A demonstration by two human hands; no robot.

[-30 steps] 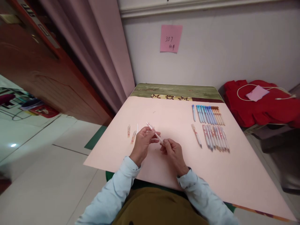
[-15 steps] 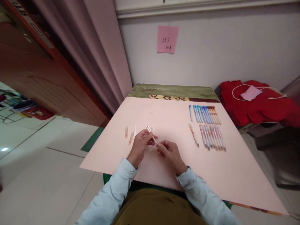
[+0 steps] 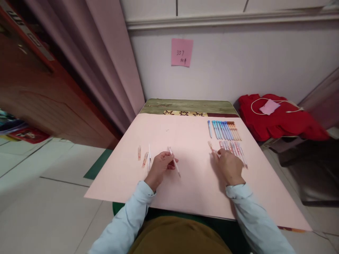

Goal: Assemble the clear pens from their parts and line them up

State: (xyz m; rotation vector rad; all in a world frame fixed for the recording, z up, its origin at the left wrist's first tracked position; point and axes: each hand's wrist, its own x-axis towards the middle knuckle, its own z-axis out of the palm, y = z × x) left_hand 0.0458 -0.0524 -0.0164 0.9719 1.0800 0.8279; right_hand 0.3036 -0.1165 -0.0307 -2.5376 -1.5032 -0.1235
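A slim whitish pen (image 3: 174, 162) is pinched between the thumb and fingers of my left hand (image 3: 161, 166), its tip slanting down to the right just over the pink sheet. Over on the right, the fingers of my right hand (image 3: 230, 165) are closed around a loose pen with an orange-pink top (image 3: 211, 146); its lower part is hidden under the hand. That hand also covers part of a row of pinkish clear pens (image 3: 239, 151). Left of my left hand lie two short clear-orange pen parts (image 3: 139, 153) and thin white sticks, perhaps refills (image 3: 150, 153).
Blue pens (image 3: 221, 129) and brown-topped pens (image 3: 231, 131) lie in a row at the back right of the pink sheet (image 3: 190, 190). Red cloth (image 3: 280, 121) with a white cable is right of the table. A pink note (image 3: 182, 52) is on the wall.
My right hand has left the pen in my left hand and moved right to the loose pen beside the row. My left hand keeps its pen, now with the tip bare. The view has tilted slightly.
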